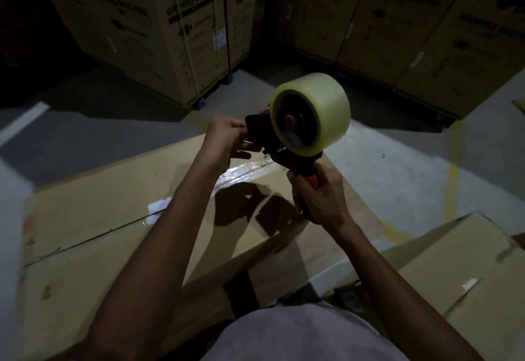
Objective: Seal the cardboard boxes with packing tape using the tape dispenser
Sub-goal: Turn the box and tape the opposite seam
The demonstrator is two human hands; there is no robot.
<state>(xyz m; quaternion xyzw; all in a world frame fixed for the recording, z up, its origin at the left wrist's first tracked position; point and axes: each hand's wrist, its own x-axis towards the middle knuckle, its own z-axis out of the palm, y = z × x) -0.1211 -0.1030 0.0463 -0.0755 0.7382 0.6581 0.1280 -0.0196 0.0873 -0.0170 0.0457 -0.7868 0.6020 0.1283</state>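
Nearest the camera, a pale shirt fills the bottom edge, and both bare forearms reach forward over a flat cardboard box lying on the floor. A second cardboard box sits just beside it at the lower right, with a small white label scrap on its top.

The right hand is raised above the box, its fingers curled tightly around the orange handle of the tape dispenser, thumb up along the grip. The dispenser is held in the air, tilted, with a thick roll of clear tape mounted on its hub and facing the camera.

The left hand is lifted to the dispenser's black front end, its fingers curled and pinching at that end; whether they hold loose tape there cannot be told in the dim light.

Under the hands, a glossy strip of clear tape runs along the box's centre seam.

Further off, tall cartons stand in rows on the floor, printed "LG" and "WASHING MACHINE". A yellow floor line runs at right.
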